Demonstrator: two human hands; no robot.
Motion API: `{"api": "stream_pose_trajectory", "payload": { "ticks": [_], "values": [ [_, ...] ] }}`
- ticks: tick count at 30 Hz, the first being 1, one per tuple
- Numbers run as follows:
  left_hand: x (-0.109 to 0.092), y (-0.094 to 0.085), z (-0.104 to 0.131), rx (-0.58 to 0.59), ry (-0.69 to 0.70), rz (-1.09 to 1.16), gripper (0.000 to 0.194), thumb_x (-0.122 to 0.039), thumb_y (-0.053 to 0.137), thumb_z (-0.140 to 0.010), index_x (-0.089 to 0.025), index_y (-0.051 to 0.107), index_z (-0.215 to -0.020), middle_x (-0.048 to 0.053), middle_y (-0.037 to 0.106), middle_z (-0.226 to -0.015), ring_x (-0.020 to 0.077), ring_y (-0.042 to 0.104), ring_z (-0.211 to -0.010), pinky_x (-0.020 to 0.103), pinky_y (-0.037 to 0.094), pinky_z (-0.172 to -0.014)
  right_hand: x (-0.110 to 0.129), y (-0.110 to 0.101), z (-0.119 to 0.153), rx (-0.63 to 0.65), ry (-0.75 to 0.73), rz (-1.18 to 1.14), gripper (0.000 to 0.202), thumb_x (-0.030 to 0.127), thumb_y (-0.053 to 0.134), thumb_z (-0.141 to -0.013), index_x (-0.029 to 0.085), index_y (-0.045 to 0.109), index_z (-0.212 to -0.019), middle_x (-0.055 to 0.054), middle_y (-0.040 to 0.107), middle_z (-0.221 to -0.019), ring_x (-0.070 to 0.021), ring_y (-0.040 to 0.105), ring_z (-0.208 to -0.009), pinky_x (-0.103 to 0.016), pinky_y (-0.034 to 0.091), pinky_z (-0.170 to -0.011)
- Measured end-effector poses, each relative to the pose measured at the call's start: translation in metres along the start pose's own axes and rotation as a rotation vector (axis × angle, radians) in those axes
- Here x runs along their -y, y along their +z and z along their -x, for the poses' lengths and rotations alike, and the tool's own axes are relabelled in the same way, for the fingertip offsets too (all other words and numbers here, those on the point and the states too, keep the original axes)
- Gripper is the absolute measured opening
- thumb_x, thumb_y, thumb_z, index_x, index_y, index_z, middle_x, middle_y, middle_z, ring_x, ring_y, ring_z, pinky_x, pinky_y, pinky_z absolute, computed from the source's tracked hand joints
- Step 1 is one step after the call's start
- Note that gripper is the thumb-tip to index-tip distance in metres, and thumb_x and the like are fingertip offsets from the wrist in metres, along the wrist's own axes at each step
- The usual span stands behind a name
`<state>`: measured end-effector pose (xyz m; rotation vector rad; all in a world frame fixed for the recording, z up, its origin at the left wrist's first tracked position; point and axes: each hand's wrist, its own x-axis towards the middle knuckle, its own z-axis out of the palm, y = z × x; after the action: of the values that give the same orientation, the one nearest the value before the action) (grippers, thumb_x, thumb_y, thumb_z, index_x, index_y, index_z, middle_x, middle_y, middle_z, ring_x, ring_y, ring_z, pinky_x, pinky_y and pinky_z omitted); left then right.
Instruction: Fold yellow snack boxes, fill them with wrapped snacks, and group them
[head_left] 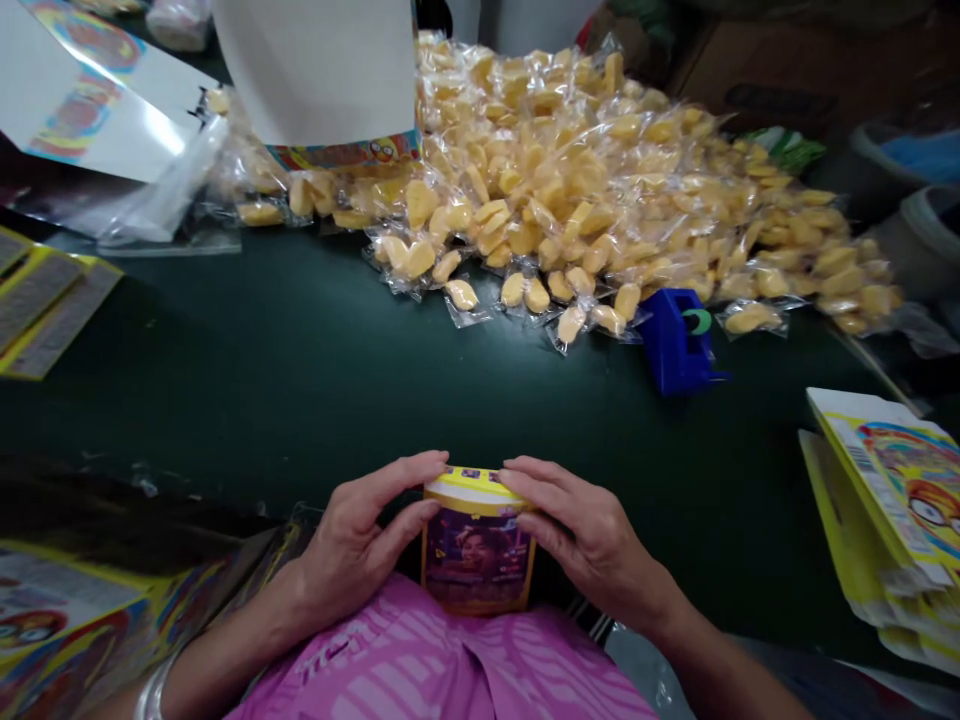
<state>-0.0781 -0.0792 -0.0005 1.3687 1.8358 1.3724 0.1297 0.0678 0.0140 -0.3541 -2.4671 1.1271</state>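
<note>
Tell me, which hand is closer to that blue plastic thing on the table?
Right. The right hand grips the small box below and left of the blue holder; the left hand is farther left.

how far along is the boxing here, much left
Early, by the look of it. In hand: one small box, upright at the table edge, left hand and right hand pressing its top flap. Done: nothing plainly finished shows; the printed boxes at lower left may be packed, but I cannot tell. Left: a big heap of wrapped yellow pieces and flat cartons stacked at right.
</note>
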Motion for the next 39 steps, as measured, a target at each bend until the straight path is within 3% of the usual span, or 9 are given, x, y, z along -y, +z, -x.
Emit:
{"api": "stream_pose_trajectory", "payload": {
  "ticks": [8, 14, 18, 20, 23, 28, 34, 37, 39],
  "values": [
    [0.010, 0.013, 0.001, -0.047, -0.099, 0.126, 0.026, -0.020, 0.071, -0.085, -0.028, 0.077, -0.109, 0.002, 0.077, -0.114, 0.0150, 0.073, -0.104, 0.020, 0.054, -0.095, -0.010, 0.013, 0.003, -0.159, 0.096, -0.086, 0.030, 0.016, 0.060, -0.096, 0.020, 0.067, -0.124, -0.010, 0.072, -0.116, -0.0184, 0.068, -0.111, -0.027, 0.056, -0.097],
    [0.003, 0.000, -0.015, 0.147, -0.339, 0.348, 0.004, -0.025, 0.075, -0.078, -0.023, 0.078, -0.080, 0.005, 0.076, -0.101, 0.0182, 0.072, -0.091, 0.024, 0.058, -0.080, -0.004, 0.011, 0.003, -0.149, 0.151, -0.197, 0.020, 0.016, 0.062, -0.094, 0.020, 0.073, -0.110, -0.010, 0.074, -0.111, -0.0184, 0.069, -0.106, -0.028, 0.056, -0.093],
    [0.002, 0.010, -0.034, 0.180, -0.502, 0.430, 0.021, -0.038, 0.074, -0.079, -0.022, 0.073, -0.091, 0.005, 0.072, -0.096, 0.0190, 0.068, -0.087, 0.025, 0.055, -0.073, -0.006, 0.016, -0.009, -0.197, 0.338, -0.347, 0.011, 0.022, 0.067, -0.090, 0.020, 0.073, -0.098, -0.008, 0.074, -0.104, -0.0197, 0.071, -0.096, -0.030, 0.056, -0.086],
    [0.002, 0.019, -0.045, 0.203, -0.501, 0.345, 0.027, -0.043, 0.071, -0.080, -0.021, 0.072, -0.095, 0.005, 0.072, -0.094, 0.0181, 0.066, -0.084, 0.024, 0.052, -0.071, -0.010, 0.019, -0.018, -0.213, 0.454, -0.470, 0.013, 0.028, 0.071, -0.085, 0.019, 0.072, -0.096, -0.007, 0.074, -0.100, -0.0195, 0.070, -0.088, -0.030, 0.056, -0.078],
    [0.003, 0.030, -0.062, 0.175, -0.473, 0.278, 0.030, -0.047, 0.074, -0.075, -0.018, 0.070, -0.079, 0.003, 0.070, -0.078, 0.0153, 0.060, -0.069, 0.023, 0.048, -0.062, -0.017, 0.022, -0.032, -0.248, 0.551, -0.617, 0.021, 0.035, 0.073, -0.081, 0.018, 0.069, -0.093, -0.003, 0.070, -0.087, -0.0163, 0.066, -0.075, -0.027, 0.052, -0.069],
    [0.003, 0.032, -0.089, 0.144, -0.372, 0.244, 0.031, -0.046, 0.077, -0.069, -0.016, 0.069, -0.067, 0.002, 0.068, -0.069, 0.0138, 0.056, -0.063, 0.022, 0.046, -0.059, -0.027, 0.027, -0.046, -0.348, 0.528, -0.693, 0.024, 0.040, 0.072, -0.077, 0.018, 0.067, -0.085, 0.002, 0.064, -0.075, -0.0120, 0.056, -0.065, -0.024, 0.044, -0.063],
    [0.010, 0.022, -0.080, 0.189, -0.487, 0.418, 0.048, -0.053, 0.082, -0.066, -0.019, 0.072, -0.098, 0.003, 0.074, -0.090, 0.0155, 0.064, -0.071, 0.021, 0.051, -0.061, -0.027, 0.044, -0.049, -0.575, 0.603, -0.767, 0.021, 0.038, 0.075, -0.070, 0.019, 0.068, -0.075, 0.003, 0.060, -0.066, -0.0115, 0.053, -0.060, -0.024, 0.043, -0.060],
    [0.022, 0.024, -0.081, 0.142, -0.601, 0.498, 0.060, -0.054, 0.089, -0.053, -0.022, 0.069, -0.100, -0.001, 0.072, -0.073, 0.0150, 0.061, -0.057, 0.021, 0.050, -0.050, -0.040, 0.022, -0.039, -0.572, 0.656, -0.795, 0.023, 0.039, 0.076, -0.069, 0.017, 0.070, -0.074, -0.003, 0.067, -0.071, -0.0174, 0.062, -0.064, -0.028, 0.050, -0.060],
    [0.024, 0.028, -0.086, 0.130, -0.647, 0.544, 0.067, -0.052, 0.092, -0.045, -0.023, 0.068, -0.100, -0.002, 0.071, -0.068, 0.0162, 0.061, -0.053, 0.023, 0.050, -0.046, -0.052, -0.011, -0.022, -0.715, 0.686, -0.716, 0.023, 0.039, 0.073, -0.074, 0.017, 0.070, -0.079, -0.006, 0.070, -0.081, -0.0207, 0.066, -0.074, -0.029, 0.052, -0.063]
  ]
}}
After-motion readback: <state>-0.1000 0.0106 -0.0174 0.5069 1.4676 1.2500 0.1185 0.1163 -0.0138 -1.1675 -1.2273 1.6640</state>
